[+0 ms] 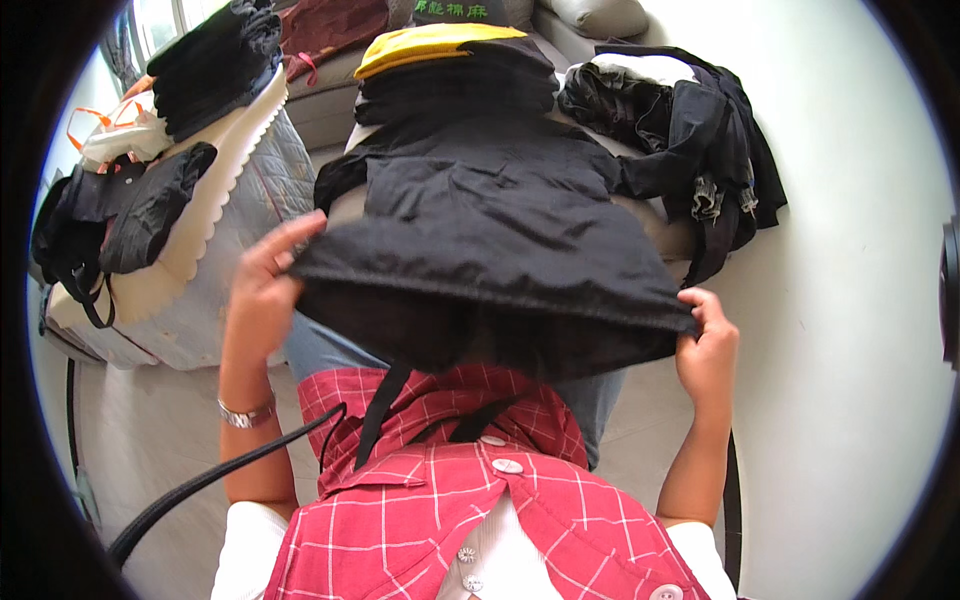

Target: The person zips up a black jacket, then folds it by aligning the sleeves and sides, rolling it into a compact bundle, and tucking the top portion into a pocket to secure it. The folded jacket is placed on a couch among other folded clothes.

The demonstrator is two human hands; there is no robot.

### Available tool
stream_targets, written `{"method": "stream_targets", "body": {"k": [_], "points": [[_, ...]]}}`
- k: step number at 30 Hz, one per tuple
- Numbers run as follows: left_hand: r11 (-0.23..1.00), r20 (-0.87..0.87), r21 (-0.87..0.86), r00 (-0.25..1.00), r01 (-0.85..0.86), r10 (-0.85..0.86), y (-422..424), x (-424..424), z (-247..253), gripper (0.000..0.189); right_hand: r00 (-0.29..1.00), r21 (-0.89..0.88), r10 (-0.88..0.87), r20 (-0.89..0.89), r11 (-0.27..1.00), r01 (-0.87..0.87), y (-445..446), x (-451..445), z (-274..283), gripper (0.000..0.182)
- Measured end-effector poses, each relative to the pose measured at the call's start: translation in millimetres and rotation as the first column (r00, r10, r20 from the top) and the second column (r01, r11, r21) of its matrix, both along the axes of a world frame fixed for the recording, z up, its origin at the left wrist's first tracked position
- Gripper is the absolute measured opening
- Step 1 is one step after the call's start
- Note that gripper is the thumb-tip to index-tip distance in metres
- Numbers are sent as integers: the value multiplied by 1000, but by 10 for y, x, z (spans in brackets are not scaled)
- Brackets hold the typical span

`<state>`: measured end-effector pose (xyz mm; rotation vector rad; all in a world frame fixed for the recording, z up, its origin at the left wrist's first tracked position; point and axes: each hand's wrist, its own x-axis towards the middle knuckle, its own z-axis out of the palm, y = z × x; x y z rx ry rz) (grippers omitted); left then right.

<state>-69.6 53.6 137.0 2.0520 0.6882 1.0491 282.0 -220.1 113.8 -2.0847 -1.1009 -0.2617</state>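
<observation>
A black garment (495, 217), probably a top, stretches out before me with its hem edge lifted towards my body. My left hand (271, 266) pinches one corner of that edge, slightly blurred. At the opposite corner, the fingers of my right hand (705, 322) are closed on the cloth. Between my hands the hem gapes, so the dark inside of the garment shows. Its far end lies against a stack of folded black clothes (457, 94), topped by a folded yellow garment (435, 46).
Rumpled dark clothes (667, 127), some with frayed edges, are heaped at the right beside a pale wall (840, 315). On the left, a cloth-covered surface (255, 172) bears folded dark clothes (214, 75), a white plastic bag (127, 139) and a black bag (120, 217). A black cable (225, 472) crosses my left forearm.
</observation>
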Motion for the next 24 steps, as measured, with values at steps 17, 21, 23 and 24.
{"method": "stream_targets", "body": {"k": [17,21,23,24], "points": [[949,-824,-67,520,307,-226,-111,-376,-517,18,898,-606,418,-140,681,-411,528,429,387,51],[992,-414,-42,902,115,-122,543,570,-243,32,824,-154,564,59,821,-550,1539,616,-147,56],[979,-492,201,867,24,79,836,1100,-296,46,807,-346,542,236,822,-451,1853,615,-575,63],[934,-527,349,839,70,134,966,1148,-581,50,787,-486,561,255,778,-397,1949,553,-840,65]]}}
